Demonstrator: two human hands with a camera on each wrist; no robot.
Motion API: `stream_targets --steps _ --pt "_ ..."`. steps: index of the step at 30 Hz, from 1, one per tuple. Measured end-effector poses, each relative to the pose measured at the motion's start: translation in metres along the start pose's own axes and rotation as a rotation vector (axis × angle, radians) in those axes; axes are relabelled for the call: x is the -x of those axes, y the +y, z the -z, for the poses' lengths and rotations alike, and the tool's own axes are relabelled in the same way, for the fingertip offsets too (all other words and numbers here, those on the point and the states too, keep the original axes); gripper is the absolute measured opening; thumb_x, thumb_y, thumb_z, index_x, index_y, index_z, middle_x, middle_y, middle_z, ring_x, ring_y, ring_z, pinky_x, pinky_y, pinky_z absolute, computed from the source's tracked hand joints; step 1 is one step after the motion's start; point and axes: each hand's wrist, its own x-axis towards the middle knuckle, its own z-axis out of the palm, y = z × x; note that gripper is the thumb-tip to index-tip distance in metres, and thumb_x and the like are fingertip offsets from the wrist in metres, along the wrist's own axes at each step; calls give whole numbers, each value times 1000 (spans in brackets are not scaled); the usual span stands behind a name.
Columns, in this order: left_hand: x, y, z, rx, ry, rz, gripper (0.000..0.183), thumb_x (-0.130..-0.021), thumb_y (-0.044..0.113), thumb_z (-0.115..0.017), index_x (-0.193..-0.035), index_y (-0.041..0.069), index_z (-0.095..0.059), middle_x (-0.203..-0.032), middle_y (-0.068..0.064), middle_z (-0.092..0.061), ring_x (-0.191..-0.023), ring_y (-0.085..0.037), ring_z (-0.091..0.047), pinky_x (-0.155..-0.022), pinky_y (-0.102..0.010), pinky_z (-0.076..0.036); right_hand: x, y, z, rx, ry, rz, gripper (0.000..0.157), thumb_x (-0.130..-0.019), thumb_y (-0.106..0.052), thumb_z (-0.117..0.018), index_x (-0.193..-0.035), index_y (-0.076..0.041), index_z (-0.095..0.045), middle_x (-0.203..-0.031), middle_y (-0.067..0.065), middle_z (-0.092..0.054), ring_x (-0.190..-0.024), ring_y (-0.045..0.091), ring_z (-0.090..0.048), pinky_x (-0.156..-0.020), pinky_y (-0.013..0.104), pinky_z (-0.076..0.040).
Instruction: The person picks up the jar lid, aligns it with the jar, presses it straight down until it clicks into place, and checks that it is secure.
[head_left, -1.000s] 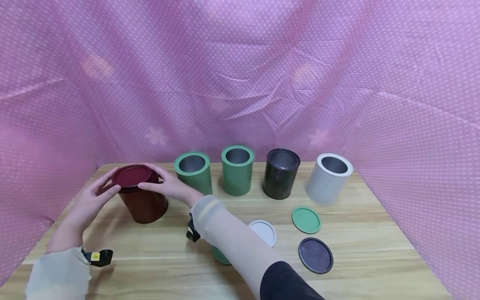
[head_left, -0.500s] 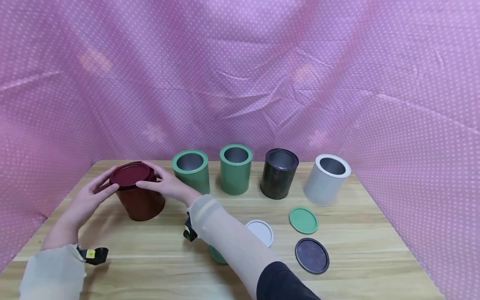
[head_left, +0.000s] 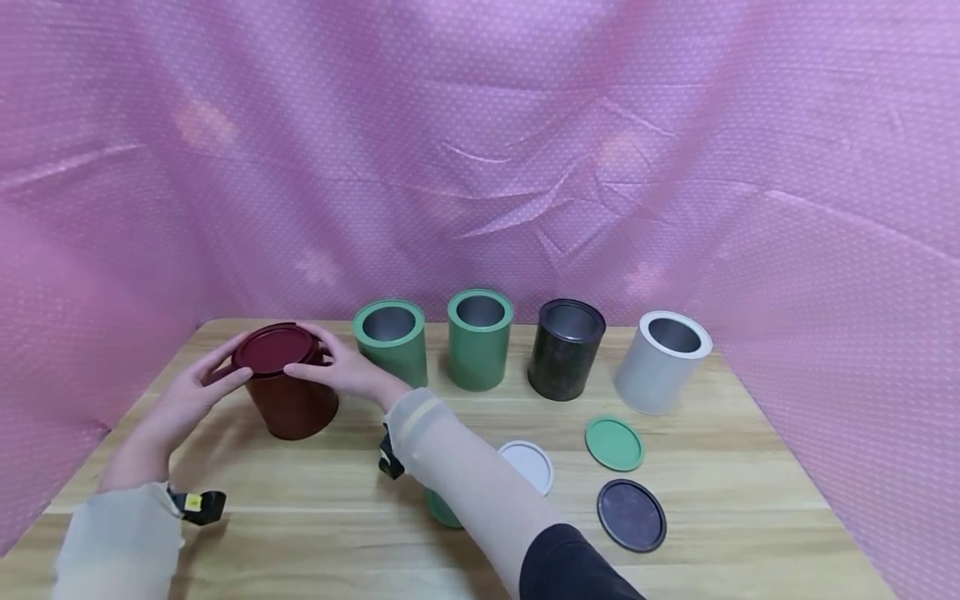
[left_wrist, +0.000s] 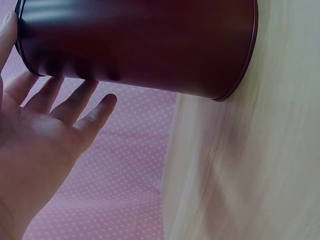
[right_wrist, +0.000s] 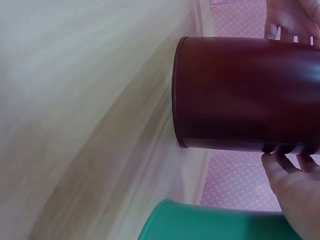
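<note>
A dark red can [head_left: 292, 408] stands upright at the far left of the table, its matching red lid [head_left: 276, 348] on top. My left hand [head_left: 183, 408] holds the can's upper left side, thumb toward me and fingers spread around behind. In the left wrist view, several fingertips [left_wrist: 92, 85] touch the can's wall. From the opposite side my right hand [head_left: 345, 367] holds the upper part, its thumb near the lid's edge. In the right wrist view, its fingers [right_wrist: 277, 165] press on the wall. The far fingertips are hidden in the head view.
Right of the red can stand two lidless green cans [head_left: 390, 350] [head_left: 480, 350], a black can [head_left: 564, 358] and a white can [head_left: 660, 375]. A green lid [head_left: 614, 443], black lid [head_left: 632, 515] and white lid [head_left: 528, 467] lie flat; my right forearm partly covers another green lid [head_left: 442, 510].
The red lid appears to sit slightly lower on its can than a second ago. Both hands keep their places around the can's top. The head view shifts slightly.
</note>
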Motion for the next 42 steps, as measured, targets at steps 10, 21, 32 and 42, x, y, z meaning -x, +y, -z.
stream_targets --steps 10,21,32,42 --pt "1 4 -3 1 -18 42 62 -102 38 -45 -154 38 -11 -163 -11 -7 -128 10 -30 -115 -53 -27 2 -5 3 57 1 9 65 -93 -36 -64 -149 -38 -31 -141 -9 -49 -130 4 -44 -103 25 -41" --pt "4 12 -1 -45 -58 91 67 -102 40 -45 -155 34 -6 -160 -24 -5 -138 -55 -18 -104 -72 -24 10 -21 7 139 -32 -98 65 -90 -42 -65 -145 -48 -32 -139 -13 -50 -130 8 -46 -106 34 -41" --pt "8 19 0 -132 -69 98 71 -101 42 -47 -156 28 -3 -157 -30 -9 -135 -59 -21 -101 -74 -25 9 -23 8 218 -26 -119 67 -89 -47 -64 -146 -49 -31 -144 -15 -47 -134 8 -42 -109 36 -38" --pt "12 21 -3 -152 -55 109 72 -100 43 -47 -156 30 -4 -157 -31 -10 -134 -60 -24 -100 -74 -27 12 -21 7 182 -47 -102 65 -90 -46 -63 -146 -51 -29 -144 -17 -45 -135 8 -41 -109 39 -38"
